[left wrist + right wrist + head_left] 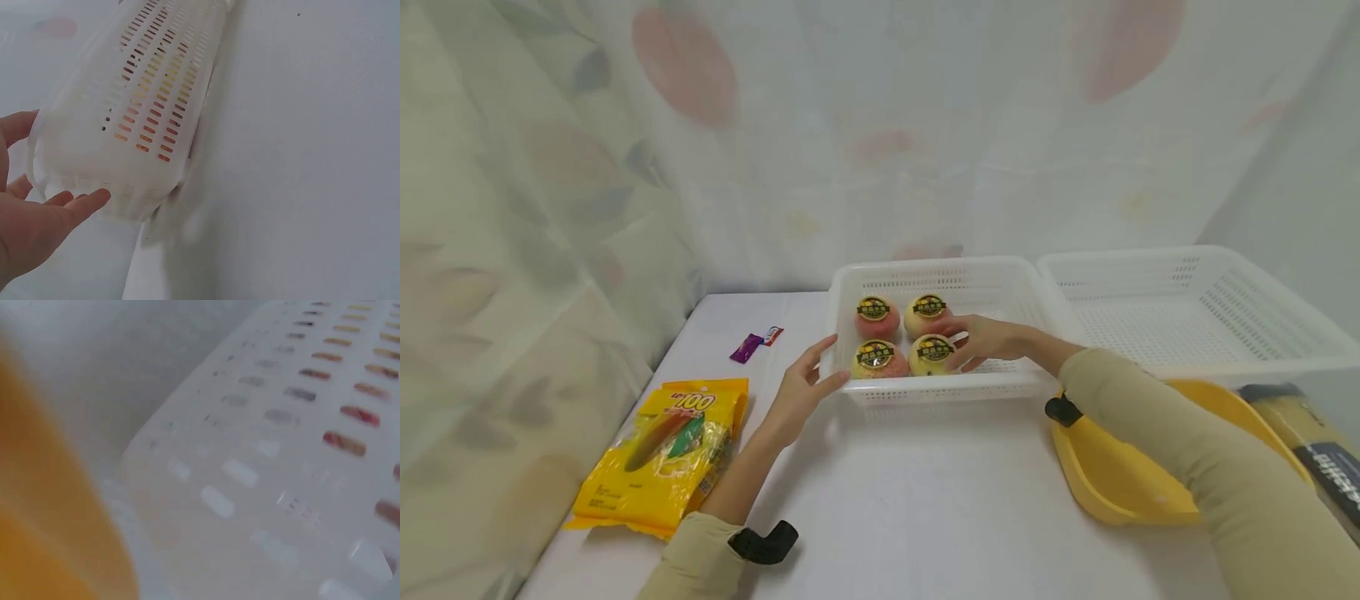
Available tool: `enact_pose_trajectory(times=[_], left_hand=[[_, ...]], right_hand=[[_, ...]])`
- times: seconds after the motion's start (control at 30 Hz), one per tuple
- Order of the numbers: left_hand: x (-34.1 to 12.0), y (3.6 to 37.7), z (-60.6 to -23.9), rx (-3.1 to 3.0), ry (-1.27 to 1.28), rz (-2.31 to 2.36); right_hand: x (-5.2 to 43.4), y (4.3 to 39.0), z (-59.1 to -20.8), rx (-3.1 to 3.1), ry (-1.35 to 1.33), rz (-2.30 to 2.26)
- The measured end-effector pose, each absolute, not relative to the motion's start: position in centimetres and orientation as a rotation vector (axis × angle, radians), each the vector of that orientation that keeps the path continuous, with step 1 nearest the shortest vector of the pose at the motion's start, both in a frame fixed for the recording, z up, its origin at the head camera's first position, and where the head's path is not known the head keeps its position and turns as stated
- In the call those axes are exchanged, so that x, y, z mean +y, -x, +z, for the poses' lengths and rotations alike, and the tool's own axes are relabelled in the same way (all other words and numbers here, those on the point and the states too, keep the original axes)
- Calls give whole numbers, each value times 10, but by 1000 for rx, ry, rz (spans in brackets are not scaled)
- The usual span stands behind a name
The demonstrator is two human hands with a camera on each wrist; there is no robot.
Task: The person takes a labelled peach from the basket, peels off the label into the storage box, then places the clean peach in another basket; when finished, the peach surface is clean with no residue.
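Several pink-and-yellow peaches, each with a black-and-gold label, stand in two rows at the left side of a white perforated plastic basket (1007,385). My left hand (796,400) holds the basket's front left corner, thumb at the front and fingers at the left rim; the left wrist view shows this hand (37,225) with the fingers spread about the corner. Inside the basket, my right hand (988,337) has its fingers round the right side of the front right peach (931,357), close to the back right peach (922,315). The right wrist view shows only the basket's wall (187,487), not the hand.
A second white basket (1255,367) adjoins on the right. In front of it lies a yellow basin (1120,508), partly under my right forearm, with a packaged item (1311,433) beside it. At left are a yellow candy bag (647,467) and two small wrapped sweets (746,348).
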State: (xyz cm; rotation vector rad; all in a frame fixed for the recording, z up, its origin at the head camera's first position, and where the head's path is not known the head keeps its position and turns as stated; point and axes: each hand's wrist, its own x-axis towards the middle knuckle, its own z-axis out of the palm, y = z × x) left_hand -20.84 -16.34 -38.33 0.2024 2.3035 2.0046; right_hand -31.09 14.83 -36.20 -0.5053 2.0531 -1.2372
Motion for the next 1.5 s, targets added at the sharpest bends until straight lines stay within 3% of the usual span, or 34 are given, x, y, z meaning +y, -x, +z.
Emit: enact_pose_trajectory(times=[0.7,0.97,1.27,1.5], left_hand=[[-166,209,-394,2259,-166,2035],[-164,210,-392,2253,-161,2031],[-165,211,-391,2254,-153,2023],[-165,209,-390,2259,-139,2011]], right_hand=[[135,304,-370,2367,691,-1122],[147,301,-335,2322,694,-1227],[142,265,-273,2313,661,-1397],[127,217,-273,2324,752,-1402]])
